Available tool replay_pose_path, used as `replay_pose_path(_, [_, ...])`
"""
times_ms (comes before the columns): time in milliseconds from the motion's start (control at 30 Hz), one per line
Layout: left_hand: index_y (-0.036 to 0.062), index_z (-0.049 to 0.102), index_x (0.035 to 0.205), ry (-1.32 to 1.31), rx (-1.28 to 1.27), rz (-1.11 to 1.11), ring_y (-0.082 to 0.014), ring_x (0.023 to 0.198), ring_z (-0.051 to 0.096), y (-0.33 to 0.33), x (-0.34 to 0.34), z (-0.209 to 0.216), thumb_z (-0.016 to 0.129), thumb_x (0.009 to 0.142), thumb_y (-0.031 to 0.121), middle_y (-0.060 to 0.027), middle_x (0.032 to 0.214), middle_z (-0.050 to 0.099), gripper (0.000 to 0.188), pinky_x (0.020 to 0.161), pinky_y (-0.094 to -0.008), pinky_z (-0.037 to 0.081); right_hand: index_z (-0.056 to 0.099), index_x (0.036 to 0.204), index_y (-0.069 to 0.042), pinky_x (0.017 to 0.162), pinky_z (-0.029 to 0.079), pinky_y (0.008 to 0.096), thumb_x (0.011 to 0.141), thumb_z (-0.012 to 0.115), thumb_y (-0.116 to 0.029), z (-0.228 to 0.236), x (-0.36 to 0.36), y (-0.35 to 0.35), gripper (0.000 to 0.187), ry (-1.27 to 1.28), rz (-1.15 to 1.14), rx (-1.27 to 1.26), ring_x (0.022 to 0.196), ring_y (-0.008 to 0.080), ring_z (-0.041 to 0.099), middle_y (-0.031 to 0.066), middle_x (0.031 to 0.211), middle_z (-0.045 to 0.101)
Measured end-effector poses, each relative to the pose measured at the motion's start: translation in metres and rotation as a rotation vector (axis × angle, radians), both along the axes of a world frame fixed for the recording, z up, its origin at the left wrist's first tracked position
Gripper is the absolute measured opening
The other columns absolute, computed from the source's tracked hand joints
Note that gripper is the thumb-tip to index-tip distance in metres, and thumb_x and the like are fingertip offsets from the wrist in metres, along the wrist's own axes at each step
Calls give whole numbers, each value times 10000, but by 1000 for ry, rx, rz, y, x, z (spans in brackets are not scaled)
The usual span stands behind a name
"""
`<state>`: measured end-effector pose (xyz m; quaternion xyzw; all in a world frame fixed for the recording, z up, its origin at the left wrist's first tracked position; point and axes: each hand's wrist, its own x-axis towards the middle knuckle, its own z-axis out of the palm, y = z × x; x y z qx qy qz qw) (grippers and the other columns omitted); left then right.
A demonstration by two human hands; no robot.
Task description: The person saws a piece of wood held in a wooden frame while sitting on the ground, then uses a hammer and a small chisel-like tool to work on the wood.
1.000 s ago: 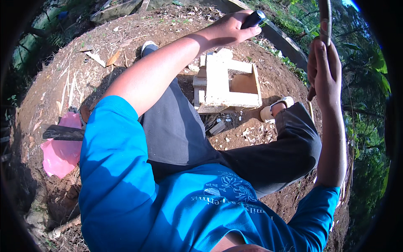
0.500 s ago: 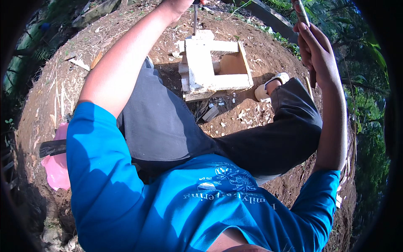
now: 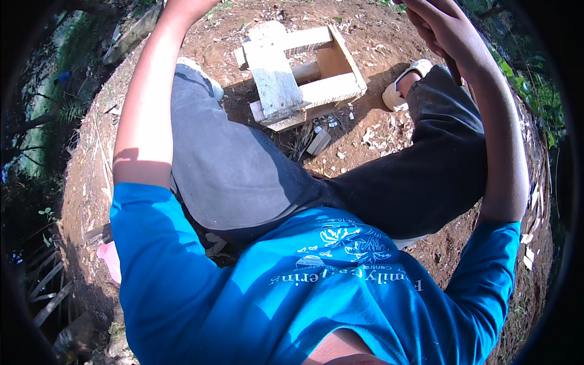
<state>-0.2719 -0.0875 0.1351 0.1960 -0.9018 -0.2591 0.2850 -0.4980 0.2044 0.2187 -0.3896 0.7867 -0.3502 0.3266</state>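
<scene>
A small wooden frame (image 3: 331, 91), like a box without a top, sits on the ground between my feet. A pale board (image 3: 274, 79) lies across its left side, and a round wooden bar shows inside. My left hand (image 3: 193, 5) is cut off by the upper edge beyond the frame's far left; its fingers and anything in them are out of view. My right hand (image 3: 443, 29) is raised at the upper right, closed around a stick-like handle (image 3: 452, 70). Only the dark lower end of that handle shows below the hand.
My dark-trousered legs spread around the frame, with a sandalled foot (image 3: 406, 85) on the right. A small grey block (image 3: 319, 143) and wood chips lie on the soil in front. A pink item (image 3: 109, 261) is by my left sleeve. Greenery borders both sides.
The view has shifted, so the frame sits higher and tilted. The dark-handled tool with a metal shaft at my left hand has left the picture. My right hand has gone nearer the top edge.
</scene>
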Motion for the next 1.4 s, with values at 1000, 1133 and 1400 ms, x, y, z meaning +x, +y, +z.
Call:
replay_pose_path(1000, [70, 685, 1077, -749, 280, 51, -199, 785, 649, 12, 0, 8, 699, 880, 124, -69, 922, 715, 204, 723, -368, 542, 652, 1067, -56, 484, 369, 256, 1077, 561, -327, -8, -19, -1, 285, 24, 79, 94, 541, 65, 445, -50, 702, 509])
replay_pose_path(1133, [55, 670, 1085, -533, 14, -54, -201, 779, 658, -32, 29, -9, 724, 891, 205, -123, 926, 712, 252, 709, -372, 539, 658, 1055, -61, 483, 362, 253, 1069, 576, -338, 0, -9, 1, 289, 54, 52, 92, 543, 64, 441, -52, 701, 501])
replay_pose_path(1400, [31, 676, 970, -587, 92, -59, -267, 817, 654, -7, 17, -23, 766, 877, 285, -159, 891, 715, 286, 776, -412, 525, 668, 1038, -70, 509, 364, 255, 1059, 591, -354, -11, -22, 3, 296, 31, 73, 89, 576, 62, 439, -49, 715, 503])
